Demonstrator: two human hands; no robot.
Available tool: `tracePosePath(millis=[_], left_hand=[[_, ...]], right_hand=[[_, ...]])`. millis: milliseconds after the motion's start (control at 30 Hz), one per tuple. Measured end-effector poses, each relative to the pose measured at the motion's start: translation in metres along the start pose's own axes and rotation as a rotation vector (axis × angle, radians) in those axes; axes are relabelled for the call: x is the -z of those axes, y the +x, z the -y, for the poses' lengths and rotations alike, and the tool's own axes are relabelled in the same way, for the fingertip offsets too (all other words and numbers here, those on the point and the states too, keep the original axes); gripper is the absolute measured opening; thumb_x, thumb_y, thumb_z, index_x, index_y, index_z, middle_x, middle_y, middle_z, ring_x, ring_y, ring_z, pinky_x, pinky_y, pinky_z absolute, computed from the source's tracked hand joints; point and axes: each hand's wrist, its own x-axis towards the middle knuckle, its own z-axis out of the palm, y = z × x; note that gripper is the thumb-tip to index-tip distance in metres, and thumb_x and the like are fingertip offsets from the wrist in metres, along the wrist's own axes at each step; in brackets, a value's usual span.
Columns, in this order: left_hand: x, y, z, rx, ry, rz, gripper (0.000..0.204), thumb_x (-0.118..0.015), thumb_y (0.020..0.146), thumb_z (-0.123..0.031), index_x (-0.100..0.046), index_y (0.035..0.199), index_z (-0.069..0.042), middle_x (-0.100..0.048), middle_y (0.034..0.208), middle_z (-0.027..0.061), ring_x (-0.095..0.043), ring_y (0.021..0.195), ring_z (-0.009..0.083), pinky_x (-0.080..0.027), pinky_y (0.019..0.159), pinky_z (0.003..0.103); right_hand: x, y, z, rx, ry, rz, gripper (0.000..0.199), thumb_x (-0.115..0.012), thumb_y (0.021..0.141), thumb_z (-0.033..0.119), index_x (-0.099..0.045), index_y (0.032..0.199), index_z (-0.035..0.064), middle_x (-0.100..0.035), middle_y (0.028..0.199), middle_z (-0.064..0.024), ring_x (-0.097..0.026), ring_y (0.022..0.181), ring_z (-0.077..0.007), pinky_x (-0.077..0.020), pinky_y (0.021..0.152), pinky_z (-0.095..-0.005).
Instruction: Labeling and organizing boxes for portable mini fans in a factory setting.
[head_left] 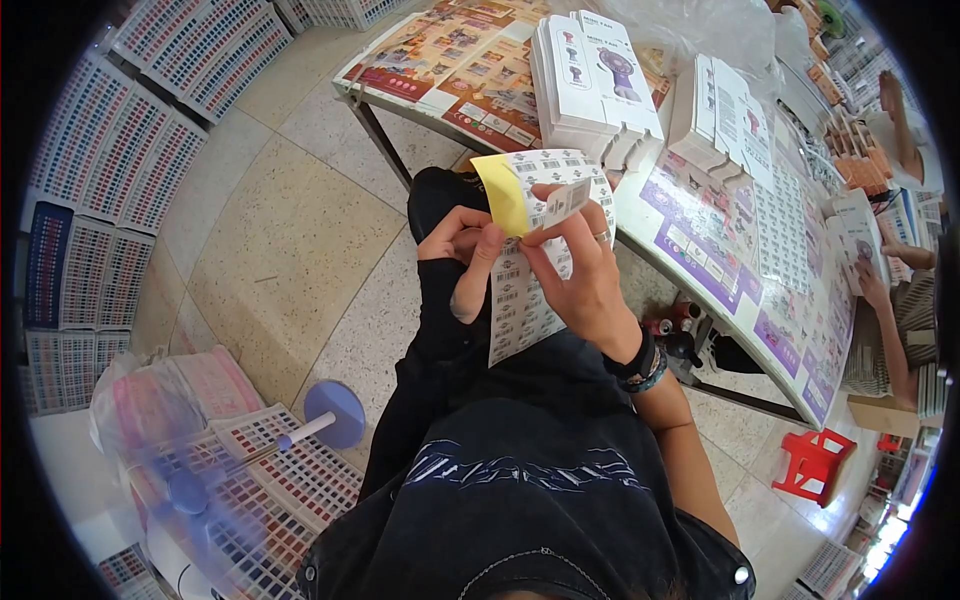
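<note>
White barcode sticker sheet (522, 310): rows of small black-printed labels, curved, lower part hanging down, upper part spread rightward. Yellow backing (505, 197) bared as strip along sheet's upper left. Single whitish barcode label (567, 204) slanting over sheet's upper part, apparently peeled, though attachment unclear.

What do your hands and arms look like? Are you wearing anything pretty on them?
My left hand has black cloth around its wrist, blending into my dark clothes. My right hand is ungloved, and that forearm is bare. Its wrist wears a plain black band and a beaded-looking bracelet.
</note>
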Motion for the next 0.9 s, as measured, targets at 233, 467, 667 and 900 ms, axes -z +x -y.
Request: tracePosePath(millis=[233, 467, 667, 900], left_hand=[[0.009, 0.012, 0.012, 0.069, 0.011, -0.005, 0.020, -0.060, 0.094, -0.016, -0.054, 0.079, -0.003, -0.062, 0.069, 0.0008, -0.050, 0.059, 0.0012, -0.037, 0.055, 0.019], [0.027, 0.023, 0.019, 0.160, -0.087, -0.018, 0.024, -0.056, 0.096, -0.019, -0.051, 0.076, -0.006, -0.054, 0.067, -0.0030, -0.045, 0.058, 0.0020, -0.034, 0.051, 0.020], [-0.003, 0.016, 0.014, 0.005, -0.137, 0.177, 0.021, -0.051, 0.098, -0.021, -0.047, 0.083, -0.006, -0.056, 0.076, -0.0004, -0.046, 0.067, 0.0031, -0.036, 0.062, 0.020], [-0.181, 0.054, 0.001, -0.045, -0.391, 0.474, 0.015, -0.048, 0.100, -0.018, -0.046, 0.092, -0.005, -0.053, 0.077, 0.0000, -0.048, 0.070, 0.0056, -0.042, 0.064, 0.024]], right_hand=[[-0.005, -0.006, -0.001, -0.072, 0.054, 0.091, 0.054, -0.067, 0.071, -0.014, -0.046, 0.119, 0.0001, -0.048, 0.130, -0.0257, -0.057, 0.101, -0.0351, -0.0507, 0.083, -0.0397], [0.014, -0.020, 0.011, -0.300, 0.533, 0.190, 0.050, -0.059, 0.080, -0.006, -0.049, 0.128, -0.0006, -0.056, 0.112, -0.0162, -0.059, 0.082, -0.0197, -0.0505, 0.078, -0.0347], [0.084, -0.024, -0.013, -0.054, -0.060, -0.536, 0.100, -0.069, 0.070, -0.013, -0.013, 0.149, 0.0102, -0.045, 0.134, -0.0189, -0.061, 0.078, -0.0193, -0.0533, 0.082, -0.0397], [0.223, -0.036, 0.040, -0.118, -0.566, -0.713, 0.102, -0.073, 0.071, -0.008, -0.010, 0.149, 0.0122, -0.035, 0.143, -0.0217, -0.059, 0.090, -0.0244, -0.0528, 0.087, -0.0426]])
